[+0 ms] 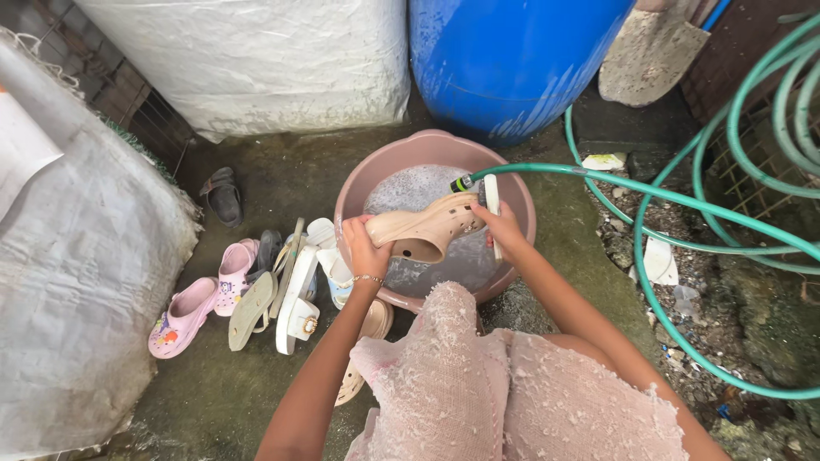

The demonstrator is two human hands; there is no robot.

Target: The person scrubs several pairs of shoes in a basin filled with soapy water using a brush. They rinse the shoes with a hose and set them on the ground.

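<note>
Hands on the job, both over the pink basin (pixel 354 192), which sits on the wet concrete floor (pixel 256 384) and holds foamy water. Left hand (pixel 366 249) is closed around the heel end of a beige clog (pixel 424 229), holding it on its side above the suds, sole facing down toward the person. Right hand (pixel 504 229) is wrapped around a white brush (pixel 492 203), its handle standing upright, pressed against the toe end of that clog. A bracelet (pixel 369 278) sits on the left wrist.

Green hose (pixel 615 181) runs in from the right, its nozzle ending just above the clog's toe, coils of it lying over the rubble on the right. Left of the basin, more footwear is lined up on the floor: two pink clogs (pixel 184 314), white sandals (pixel 297 300) and a dark shoe (pixel 224 196) further back. Blue barrel (pixel 512 60) stands right behind the basin, big white sack (pixel 248 60) beside it.
</note>
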